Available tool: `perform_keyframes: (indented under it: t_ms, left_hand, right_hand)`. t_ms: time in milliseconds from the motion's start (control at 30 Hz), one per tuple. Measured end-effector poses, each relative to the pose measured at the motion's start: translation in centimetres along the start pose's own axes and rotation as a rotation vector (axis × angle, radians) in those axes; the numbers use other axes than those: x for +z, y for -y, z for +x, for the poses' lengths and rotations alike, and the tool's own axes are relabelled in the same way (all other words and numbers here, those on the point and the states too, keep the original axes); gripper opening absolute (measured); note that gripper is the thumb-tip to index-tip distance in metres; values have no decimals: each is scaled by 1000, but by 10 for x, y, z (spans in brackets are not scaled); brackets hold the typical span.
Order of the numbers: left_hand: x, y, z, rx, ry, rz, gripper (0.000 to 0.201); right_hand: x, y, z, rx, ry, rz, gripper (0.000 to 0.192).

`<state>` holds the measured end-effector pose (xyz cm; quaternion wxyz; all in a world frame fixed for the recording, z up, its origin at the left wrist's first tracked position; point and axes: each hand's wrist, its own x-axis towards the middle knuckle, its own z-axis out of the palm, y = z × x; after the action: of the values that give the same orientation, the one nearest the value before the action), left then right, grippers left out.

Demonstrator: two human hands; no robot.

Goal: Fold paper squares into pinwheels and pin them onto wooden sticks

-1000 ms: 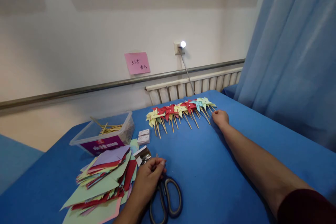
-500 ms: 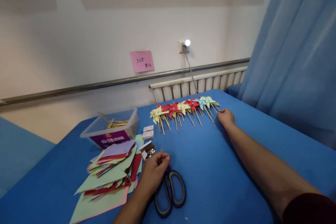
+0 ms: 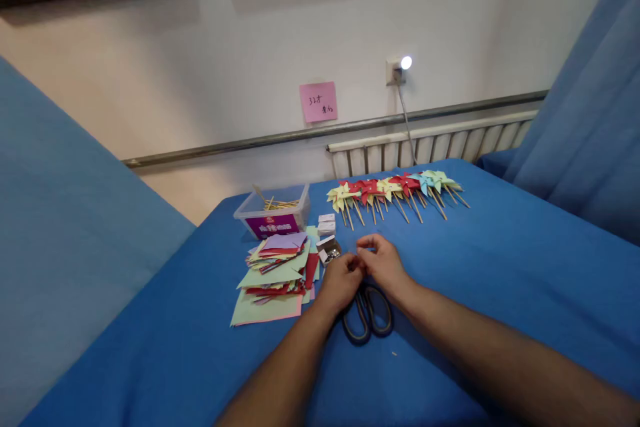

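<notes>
Both hands meet over the blue table (image 3: 500,267), just above the handles of a pair of scissors (image 3: 367,317) that lies flat on the cloth with its loops toward the person. The left hand (image 3: 341,283) and the right hand (image 3: 384,263) touch at the fingertips, which are pinched together around something too small to make out; whether either one actually grips a pin or similar bit cannot be told. The scissors sit directly under and slightly nearer than the two wrists, partly covered by them, and neither hand holds them.

Both forearms reach in from the lower edge, converging in a V, the left from lower centre, the right from the lower right corner. The palms face down and inward, knuckles up, fingers curled.

Just beyond the left hand lies a small open box (image 3: 327,248) with shiny metal bits in it, and next to that a loose stack of coloured paper squares (image 3: 277,270). Behind the stack stands a clear plastic tub (image 3: 273,213) with wooden sticks. A row of paper pinwheels (image 3: 395,188) on sticks lies further back, well apart from the hands.
</notes>
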<state>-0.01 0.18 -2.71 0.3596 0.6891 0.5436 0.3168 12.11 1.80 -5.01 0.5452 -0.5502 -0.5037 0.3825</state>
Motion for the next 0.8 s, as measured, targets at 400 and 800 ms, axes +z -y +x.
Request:
perform_keyframes:
  t_ms: [400,800]
  left_hand:
    - [3,-3,-10,23,-14,-23,18]
    - [-3,-5,-9,31,-25,29,21]
  right_hand:
    - [-3,-31,19,-16,199,137,12]
    - [-2,-40,19,-3,303,90,10]
